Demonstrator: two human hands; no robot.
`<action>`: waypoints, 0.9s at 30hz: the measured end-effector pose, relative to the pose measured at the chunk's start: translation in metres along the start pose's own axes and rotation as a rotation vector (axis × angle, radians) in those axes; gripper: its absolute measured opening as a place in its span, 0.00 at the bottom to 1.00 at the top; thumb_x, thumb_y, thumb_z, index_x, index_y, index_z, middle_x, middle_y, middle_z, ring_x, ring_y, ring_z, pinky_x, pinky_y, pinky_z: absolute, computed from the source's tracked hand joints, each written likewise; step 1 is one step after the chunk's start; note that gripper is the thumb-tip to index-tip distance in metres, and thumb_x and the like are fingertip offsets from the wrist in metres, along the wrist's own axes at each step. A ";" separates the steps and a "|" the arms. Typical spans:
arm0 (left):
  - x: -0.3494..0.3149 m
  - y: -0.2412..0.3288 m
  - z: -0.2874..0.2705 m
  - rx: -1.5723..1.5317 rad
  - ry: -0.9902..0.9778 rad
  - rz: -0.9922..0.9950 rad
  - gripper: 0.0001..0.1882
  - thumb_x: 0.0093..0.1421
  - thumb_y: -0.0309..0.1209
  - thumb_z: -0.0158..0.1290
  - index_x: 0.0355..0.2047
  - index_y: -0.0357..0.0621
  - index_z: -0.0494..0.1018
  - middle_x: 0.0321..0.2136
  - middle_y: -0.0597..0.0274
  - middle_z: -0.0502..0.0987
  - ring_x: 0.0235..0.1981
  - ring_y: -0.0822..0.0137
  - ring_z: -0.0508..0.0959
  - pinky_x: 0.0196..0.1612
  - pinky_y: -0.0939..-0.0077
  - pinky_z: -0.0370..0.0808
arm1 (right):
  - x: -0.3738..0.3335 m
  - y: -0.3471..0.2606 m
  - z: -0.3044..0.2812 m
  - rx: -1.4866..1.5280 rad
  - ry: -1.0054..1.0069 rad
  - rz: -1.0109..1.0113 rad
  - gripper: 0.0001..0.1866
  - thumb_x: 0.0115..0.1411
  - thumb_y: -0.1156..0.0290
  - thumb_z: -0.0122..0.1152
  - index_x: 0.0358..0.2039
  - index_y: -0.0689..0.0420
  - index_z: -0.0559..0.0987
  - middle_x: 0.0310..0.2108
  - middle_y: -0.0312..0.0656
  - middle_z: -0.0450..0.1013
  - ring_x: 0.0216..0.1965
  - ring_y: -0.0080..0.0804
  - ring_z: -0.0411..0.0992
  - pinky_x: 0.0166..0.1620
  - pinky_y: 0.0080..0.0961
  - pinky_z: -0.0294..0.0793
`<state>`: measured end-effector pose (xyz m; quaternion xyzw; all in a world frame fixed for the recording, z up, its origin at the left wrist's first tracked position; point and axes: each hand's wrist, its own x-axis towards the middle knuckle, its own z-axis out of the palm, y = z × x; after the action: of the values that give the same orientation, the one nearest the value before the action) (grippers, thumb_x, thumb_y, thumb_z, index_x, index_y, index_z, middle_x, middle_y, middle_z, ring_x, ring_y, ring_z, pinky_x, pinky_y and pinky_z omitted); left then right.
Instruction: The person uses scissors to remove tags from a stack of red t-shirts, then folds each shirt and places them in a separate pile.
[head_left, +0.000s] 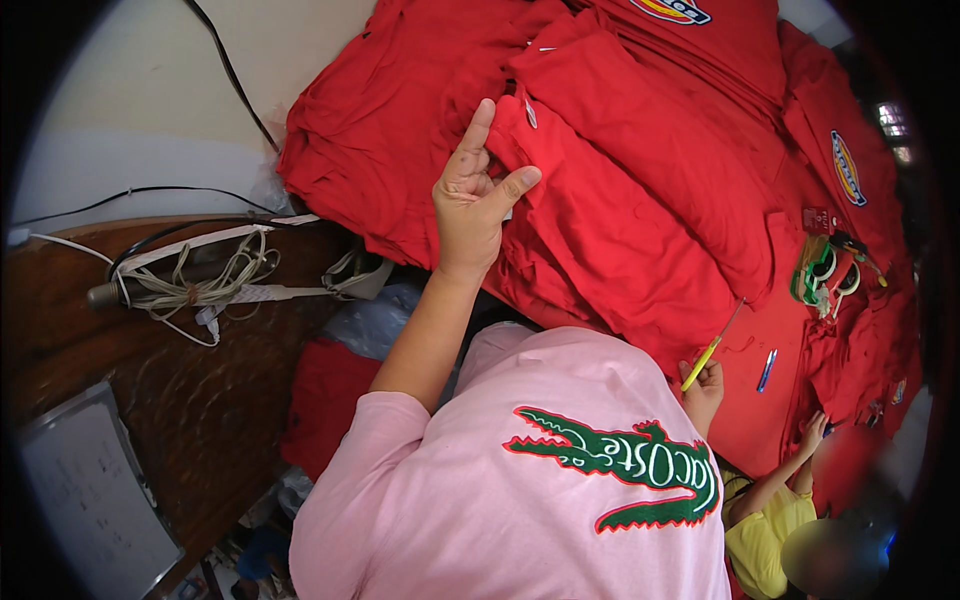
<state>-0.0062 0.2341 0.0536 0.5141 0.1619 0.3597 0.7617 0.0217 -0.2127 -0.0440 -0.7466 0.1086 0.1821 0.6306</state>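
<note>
Yellow-handled thread snips (703, 362) are in my right hand (706, 388), the thin metal blade pointing up and to the right over red cloth. My body partly hides that hand. At the near left edge of a red shirt (610, 210), my left hand (478, 195) has its index finger stretched up and its thumb spread over the fabric. The remaining fingers of that hand are partly hidden. A small white label (530, 115) shows on the shirt just right of the index finger.
Piled red garments (390, 130) cover the far side, some with badges. Tape rolls (822, 272) and a blue tool (767, 370) lie at right on red cloth. A co-worker's hand (815, 432) reaches in lower right. Coiled cable (205, 280) rests on brown wood, left.
</note>
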 end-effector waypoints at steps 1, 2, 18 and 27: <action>0.001 -0.001 -0.002 0.040 -0.005 0.008 0.43 0.54 0.10 0.63 0.70 0.40 0.63 0.33 0.79 0.70 0.32 0.85 0.68 0.47 0.91 0.72 | -0.003 -0.004 0.003 -0.010 0.013 -0.004 0.14 0.59 0.84 0.69 0.40 0.58 0.73 0.32 0.30 0.72 0.30 0.12 0.66 0.33 0.12 0.67; 0.003 -0.001 -0.003 0.097 0.011 0.030 0.42 0.55 0.11 0.64 0.70 0.40 0.63 0.35 0.77 0.71 0.33 0.84 0.69 0.46 0.90 0.73 | -0.005 -0.007 0.009 -0.019 0.029 -0.006 0.14 0.59 0.83 0.70 0.40 0.58 0.73 0.31 0.30 0.72 0.30 0.12 0.66 0.33 0.12 0.67; 0.102 0.018 0.069 0.184 -0.293 0.074 0.30 0.67 0.27 0.57 0.68 0.34 0.63 0.51 0.55 0.79 0.49 0.67 0.79 0.56 0.73 0.75 | 0.102 -0.132 -0.082 0.399 0.161 -0.597 0.12 0.66 0.78 0.61 0.48 0.60 0.73 0.48 0.44 0.76 0.35 0.20 0.73 0.35 0.14 0.73; -0.098 -0.124 0.004 0.477 -0.587 -0.441 0.21 0.65 0.28 0.60 0.58 0.40 0.75 0.50 0.58 0.80 0.49 0.68 0.79 0.54 0.74 0.76 | 0.020 0.044 -0.026 -0.100 0.221 -0.042 0.25 0.55 0.79 0.76 0.48 0.63 0.69 0.42 0.43 0.76 0.39 0.24 0.73 0.42 0.22 0.76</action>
<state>-0.0244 0.1352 -0.0683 0.7092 0.1230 -0.0202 0.6939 0.0261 -0.2444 -0.0885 -0.7948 0.1524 0.0907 0.5804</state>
